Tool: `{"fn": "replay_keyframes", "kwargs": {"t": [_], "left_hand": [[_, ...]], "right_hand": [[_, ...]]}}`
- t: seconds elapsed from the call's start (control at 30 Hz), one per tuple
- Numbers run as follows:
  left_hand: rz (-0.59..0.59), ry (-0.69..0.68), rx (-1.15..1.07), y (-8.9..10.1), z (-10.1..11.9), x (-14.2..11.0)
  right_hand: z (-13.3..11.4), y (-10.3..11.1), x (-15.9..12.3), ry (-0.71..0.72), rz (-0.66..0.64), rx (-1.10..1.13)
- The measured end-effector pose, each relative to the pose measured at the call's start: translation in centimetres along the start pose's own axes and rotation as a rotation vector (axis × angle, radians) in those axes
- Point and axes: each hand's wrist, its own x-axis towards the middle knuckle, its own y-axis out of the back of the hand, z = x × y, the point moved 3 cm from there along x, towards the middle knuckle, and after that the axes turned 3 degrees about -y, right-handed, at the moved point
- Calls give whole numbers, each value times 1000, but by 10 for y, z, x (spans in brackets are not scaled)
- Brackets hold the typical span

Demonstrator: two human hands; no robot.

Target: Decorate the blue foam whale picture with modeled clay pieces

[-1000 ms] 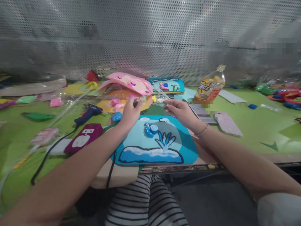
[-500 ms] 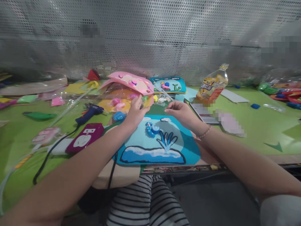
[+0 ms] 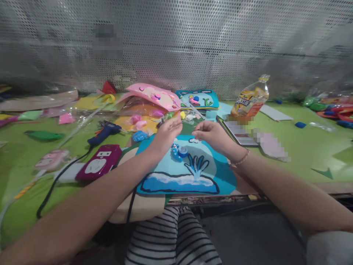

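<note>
My left hand hovers over the top edge of a blue felt picture with a white wave and a dark blue splash. Its fingers are pressed together against the thumb; what they hold is too small to make out. My right hand faces it a short way off, fingertips pinched, contents also unclear. A small blue snail figure sits on the felt just below both hands. A clear packet with small coloured pieces lies just beyond the fingertips.
A blue glue gun and a purple power strip lie to the left on the green table. Pink felt pieces and another blue felt picture lie behind. A plastic bottle stands at the right.
Both hands have come down and closer together over the blue felt picture. The clear packet they held a second ago now lies on the table behind them.
</note>
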Motion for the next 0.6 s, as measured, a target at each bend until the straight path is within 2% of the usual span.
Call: {"fn": "replay_keyframes", "kwargs": {"t": [0.13,0.3,0.4,0.5,0.6], "left_hand": [[-15,43,-87,-4,3,-5],[-2,65,-122,-3,-2,-3],[-10,69,-136,-2,-6,-2],[-12,74,-144,-2,-6,-2],[-14,82,-145,-3,-4,-4]], "right_hand": [[-3,-4,-3,-39,12,11],[1,-8,-4,-109,-98,193],[1,-9,-5,-130,-121,258],[0,-9,-6,-132,-101,221],[-2,-8,-5,-61,-67,110]]}}
